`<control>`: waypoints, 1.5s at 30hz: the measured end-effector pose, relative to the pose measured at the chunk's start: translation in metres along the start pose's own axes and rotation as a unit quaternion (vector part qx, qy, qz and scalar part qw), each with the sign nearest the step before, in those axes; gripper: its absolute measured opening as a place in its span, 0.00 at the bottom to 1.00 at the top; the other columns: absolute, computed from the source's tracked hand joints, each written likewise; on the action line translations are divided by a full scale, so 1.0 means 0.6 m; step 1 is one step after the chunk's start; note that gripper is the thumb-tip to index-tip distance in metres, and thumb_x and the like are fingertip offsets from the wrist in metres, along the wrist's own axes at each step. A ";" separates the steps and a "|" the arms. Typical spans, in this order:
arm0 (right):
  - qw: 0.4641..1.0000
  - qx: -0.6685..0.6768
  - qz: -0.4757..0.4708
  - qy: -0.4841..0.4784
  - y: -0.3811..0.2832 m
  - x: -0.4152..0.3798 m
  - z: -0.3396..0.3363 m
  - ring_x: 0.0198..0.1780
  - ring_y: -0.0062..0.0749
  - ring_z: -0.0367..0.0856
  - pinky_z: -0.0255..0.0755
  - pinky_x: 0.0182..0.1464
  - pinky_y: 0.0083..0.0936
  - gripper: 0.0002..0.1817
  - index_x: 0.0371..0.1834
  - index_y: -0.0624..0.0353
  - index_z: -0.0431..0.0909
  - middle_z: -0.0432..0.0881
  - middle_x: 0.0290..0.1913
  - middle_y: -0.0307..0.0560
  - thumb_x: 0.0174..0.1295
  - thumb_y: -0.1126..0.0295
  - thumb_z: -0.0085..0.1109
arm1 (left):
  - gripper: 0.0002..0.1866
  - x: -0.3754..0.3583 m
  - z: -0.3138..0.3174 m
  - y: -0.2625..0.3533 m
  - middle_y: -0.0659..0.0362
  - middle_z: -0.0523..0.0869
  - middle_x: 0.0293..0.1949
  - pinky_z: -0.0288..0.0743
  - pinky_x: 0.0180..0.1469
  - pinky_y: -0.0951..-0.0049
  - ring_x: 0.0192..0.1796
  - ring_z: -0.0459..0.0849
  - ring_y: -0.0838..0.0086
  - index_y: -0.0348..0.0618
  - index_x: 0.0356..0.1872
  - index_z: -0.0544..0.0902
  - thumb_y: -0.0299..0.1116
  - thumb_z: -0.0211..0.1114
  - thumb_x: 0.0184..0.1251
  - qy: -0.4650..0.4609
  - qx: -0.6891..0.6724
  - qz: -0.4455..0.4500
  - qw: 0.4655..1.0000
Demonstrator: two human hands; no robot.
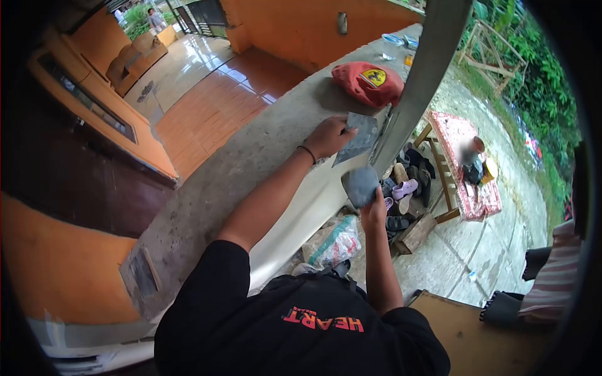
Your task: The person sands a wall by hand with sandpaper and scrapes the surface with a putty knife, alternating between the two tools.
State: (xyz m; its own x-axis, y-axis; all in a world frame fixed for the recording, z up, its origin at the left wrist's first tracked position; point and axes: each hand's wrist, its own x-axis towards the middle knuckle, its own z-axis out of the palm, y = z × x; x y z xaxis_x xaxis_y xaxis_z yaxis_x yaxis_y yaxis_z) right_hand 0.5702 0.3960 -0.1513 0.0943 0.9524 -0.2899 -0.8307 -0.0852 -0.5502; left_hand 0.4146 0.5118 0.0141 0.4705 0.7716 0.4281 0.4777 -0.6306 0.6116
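Observation:
My left hand (328,137) is over the top of the concrete ledge (271,145), closed on the edge of a thin grey sheet (364,133) with straight sides. Lower and to the right, my right hand (374,212) grips a dark grey flat piece (360,186) with rounded corners, its broad face towards me. What this piece is made of I cannot tell. A red cap (370,83) with a yellow badge lies on the ledge just beyond the sheet. Close by on the right rises a pale post (431,72).
Shoes and sandals (404,188) are piled below the ledge, near a plastic sack (338,241). A low table (454,135) with a red-and-white cloth stands outside. A clear cup (392,47) sits at the ledge's far end. A distant person (155,20) is at the upper left.

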 end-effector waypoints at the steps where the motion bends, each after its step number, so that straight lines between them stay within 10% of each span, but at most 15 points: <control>1: 0.999 -0.017 0.027 0.036 0.013 -0.030 -0.039 0.61 0.40 0.64 0.58 0.61 0.38 0.25 0.61 0.63 0.58 0.64 0.60 0.49 0.67 0.57 0.34 | 0.14 -0.013 0.001 0.003 0.48 0.80 0.31 0.71 0.37 0.66 0.33 0.80 0.60 0.36 0.35 0.77 0.39 0.57 0.59 0.013 -0.002 -0.004 1.000; 10: 0.964 -0.109 0.150 0.190 0.075 -0.335 -0.180 0.57 0.41 0.69 0.63 0.58 0.38 0.23 0.57 0.61 0.63 0.69 0.56 0.49 0.64 0.58 0.42 | 0.14 -0.318 0.042 0.116 0.52 0.82 0.33 0.72 0.39 0.71 0.36 0.81 0.67 0.36 0.37 0.79 0.38 0.58 0.61 0.096 -0.197 -0.125 0.968; 18: 0.944 -0.284 0.124 -0.111 0.096 -0.332 0.030 0.40 0.24 0.73 0.62 0.48 0.23 0.10 0.31 0.61 0.74 0.76 0.33 0.40 0.62 0.65 0.48 | 0.22 -0.676 -0.032 0.063 0.64 0.72 0.14 0.63 0.24 0.75 0.22 0.66 0.85 0.32 0.22 0.76 0.46 0.56 0.61 0.098 -0.206 -0.460 0.858; 24: 0.878 -0.347 0.282 -0.172 0.162 -0.395 0.204 0.27 0.16 0.70 0.63 0.30 0.15 0.14 0.28 0.64 0.75 0.75 0.25 0.36 0.62 0.63 0.51 | 0.20 -0.684 -0.075 0.090 0.66 0.79 0.32 0.67 0.41 0.81 0.35 0.72 0.85 0.33 0.36 0.78 0.44 0.51 0.66 0.166 -0.441 -0.413 0.779; 31: 0.806 -0.558 0.046 -0.191 0.244 -0.420 0.169 0.27 0.16 0.70 0.65 0.32 0.16 0.14 0.31 0.65 0.77 0.75 0.24 0.33 0.62 0.63 0.50 | 0.23 -0.752 -0.103 0.133 0.60 0.81 0.39 0.72 0.46 0.77 0.41 0.78 0.79 0.36 0.43 0.77 0.49 0.49 0.67 0.171 -0.581 -0.473 0.640; 33: 0.648 -0.655 -0.312 -0.233 0.263 -0.425 0.161 0.26 0.14 0.69 0.64 0.30 0.16 0.15 0.31 0.67 0.77 0.74 0.22 0.32 0.61 0.63 0.50 | 0.21 -0.756 -0.102 0.136 0.60 0.81 0.39 0.72 0.46 0.77 0.42 0.78 0.78 0.36 0.44 0.76 0.47 0.53 0.65 0.187 -0.541 -0.397 0.717; 35: 0.663 -0.649 -0.287 -0.239 0.264 -0.431 0.153 0.27 0.14 0.69 0.65 0.31 0.16 0.15 0.32 0.67 0.78 0.75 0.23 0.33 0.61 0.63 0.50 | 0.20 -0.760 -0.094 0.139 0.59 0.80 0.40 0.72 0.46 0.76 0.42 0.78 0.78 0.36 0.44 0.75 0.45 0.57 0.63 0.189 -0.502 -0.318 0.782; 37: 0.805 -0.535 0.168 -0.192 0.238 -0.444 0.161 0.32 0.15 0.72 0.66 0.37 0.17 0.15 0.33 0.66 0.78 0.78 0.30 0.36 0.63 0.63 0.49 | 0.19 -0.762 -0.086 0.142 0.58 0.80 0.41 0.71 0.47 0.75 0.42 0.77 0.77 0.36 0.45 0.74 0.36 0.64 0.57 0.106 -0.476 -0.338 0.805; 45: 0.871 -0.320 0.281 -0.244 0.181 -0.467 0.123 0.39 0.22 0.76 0.69 0.44 0.21 0.13 0.45 0.67 0.73 0.79 0.37 0.41 0.61 0.70 0.50 | 0.30 -0.741 -0.079 0.141 0.55 0.75 0.52 0.62 0.58 0.74 0.54 0.71 0.75 0.33 0.56 0.67 0.30 0.67 0.52 0.082 -0.498 -0.322 0.801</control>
State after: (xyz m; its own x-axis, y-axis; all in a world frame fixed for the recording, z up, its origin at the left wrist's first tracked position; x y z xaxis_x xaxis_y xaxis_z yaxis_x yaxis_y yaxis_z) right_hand 0.4128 0.1417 -0.0722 -0.6029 0.7052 -0.3732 -0.1796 -0.5757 -0.7977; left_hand 0.2109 0.1191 -0.0931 0.2221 0.9622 -0.1575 -0.2859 0.2187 0.9330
